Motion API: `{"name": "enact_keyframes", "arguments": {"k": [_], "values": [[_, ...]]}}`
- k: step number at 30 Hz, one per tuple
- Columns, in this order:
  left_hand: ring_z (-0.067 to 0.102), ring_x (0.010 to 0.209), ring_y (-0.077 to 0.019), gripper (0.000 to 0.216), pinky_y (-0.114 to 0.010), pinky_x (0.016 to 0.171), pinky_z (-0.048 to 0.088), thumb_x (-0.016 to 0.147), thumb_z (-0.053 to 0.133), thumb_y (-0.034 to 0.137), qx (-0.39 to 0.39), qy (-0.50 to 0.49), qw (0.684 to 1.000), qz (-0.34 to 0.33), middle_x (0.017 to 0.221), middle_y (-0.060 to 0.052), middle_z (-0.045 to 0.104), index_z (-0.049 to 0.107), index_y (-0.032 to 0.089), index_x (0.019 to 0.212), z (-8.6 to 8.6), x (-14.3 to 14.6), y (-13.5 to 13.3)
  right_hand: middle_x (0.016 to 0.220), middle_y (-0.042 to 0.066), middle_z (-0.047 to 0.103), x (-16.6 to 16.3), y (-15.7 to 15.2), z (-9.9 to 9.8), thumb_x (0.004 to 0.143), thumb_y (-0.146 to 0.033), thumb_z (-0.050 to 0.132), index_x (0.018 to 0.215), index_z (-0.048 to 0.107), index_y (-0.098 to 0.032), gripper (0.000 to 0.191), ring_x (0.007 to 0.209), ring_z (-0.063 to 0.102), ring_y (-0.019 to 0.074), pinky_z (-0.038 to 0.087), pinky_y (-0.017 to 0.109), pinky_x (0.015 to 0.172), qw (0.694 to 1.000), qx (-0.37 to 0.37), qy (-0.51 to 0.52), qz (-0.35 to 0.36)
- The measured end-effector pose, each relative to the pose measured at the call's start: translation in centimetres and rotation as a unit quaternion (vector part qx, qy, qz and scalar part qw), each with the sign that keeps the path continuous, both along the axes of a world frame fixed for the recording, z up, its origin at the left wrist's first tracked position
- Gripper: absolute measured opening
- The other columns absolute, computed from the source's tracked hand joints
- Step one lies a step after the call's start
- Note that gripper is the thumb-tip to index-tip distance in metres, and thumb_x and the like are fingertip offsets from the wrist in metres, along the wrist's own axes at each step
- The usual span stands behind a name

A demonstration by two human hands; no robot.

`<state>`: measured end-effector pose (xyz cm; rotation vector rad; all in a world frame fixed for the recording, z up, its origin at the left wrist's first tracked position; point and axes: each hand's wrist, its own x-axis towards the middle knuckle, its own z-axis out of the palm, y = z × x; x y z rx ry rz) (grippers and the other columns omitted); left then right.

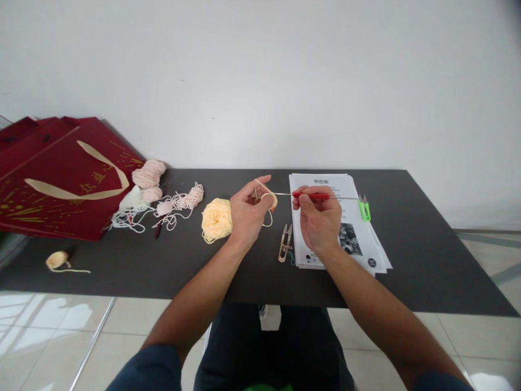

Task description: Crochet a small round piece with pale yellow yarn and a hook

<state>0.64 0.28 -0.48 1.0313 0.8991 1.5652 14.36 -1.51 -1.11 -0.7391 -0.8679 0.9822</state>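
My left hand (247, 213) is closed in a pinch on a small loop of cream yarn (269, 202), with the strand running over its raised index finger. My right hand (318, 218) grips a red-handled crochet hook (311, 195) held level, its metal tip pointing left into the yarn at my left fingers. A ball of pale yellow yarn (217, 219) lies on the dark table (427, 244) just left of my left hand.
Beige thread snips (285, 242) lie between my hands. Printed paper sheets (358, 239) lie under my right hand, with green snips (364, 207) beside them. Pink and white yarn scraps (163, 198) and red gift bags (61, 174) sit at the left. A small yarn piece (57, 260) lies near the left edge.
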Motion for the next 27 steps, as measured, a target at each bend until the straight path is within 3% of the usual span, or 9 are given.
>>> {"name": "enact_keyframes", "arguments": {"k": [16,22,27], "values": [[0.059,0.063,-0.0089,0.035,-0.024,0.063,0.049,0.074,0.079,0.015,0.007,0.035,0.998,0.054,0.075,0.004,0.068,0.079,0.025,0.108,0.0,0.0,-0.1,0.091,-0.002,0.077,-0.2,-0.3,-0.3,0.082,-0.026,0.084,0.087,0.072,-0.029,0.014,0.07,0.068,0.0128,0.058,0.029,0.063,0.998,0.021,-0.046,-0.046],[0.062,0.065,-0.011,0.03,-0.026,0.067,0.05,0.076,0.077,0.015,0.022,0.095,0.989,0.112,0.075,0.003,0.069,0.08,0.025,0.105,0.0,0.0,-0.4,0.094,0.0,0.079,-0.8,-0.9,-0.4,0.084,-0.024,0.083,0.088,0.076,-0.03,0.01,0.068,0.07,0.0139,0.062,0.033,0.067,0.994,0.036,-0.075,-0.066],[0.063,0.069,-0.0118,0.03,-0.027,0.073,0.051,0.077,0.076,0.014,0.028,0.107,0.985,0.136,0.075,0.002,0.071,0.08,0.025,0.104,-0.1,-0.1,-0.4,0.096,0.001,0.082,-0.8,-1.5,-0.6,0.086,-0.023,0.082,0.09,0.082,-0.033,0.011,0.08,0.075,0.0194,0.066,0.04,0.076,0.985,0.083,-0.135,-0.072]]}}
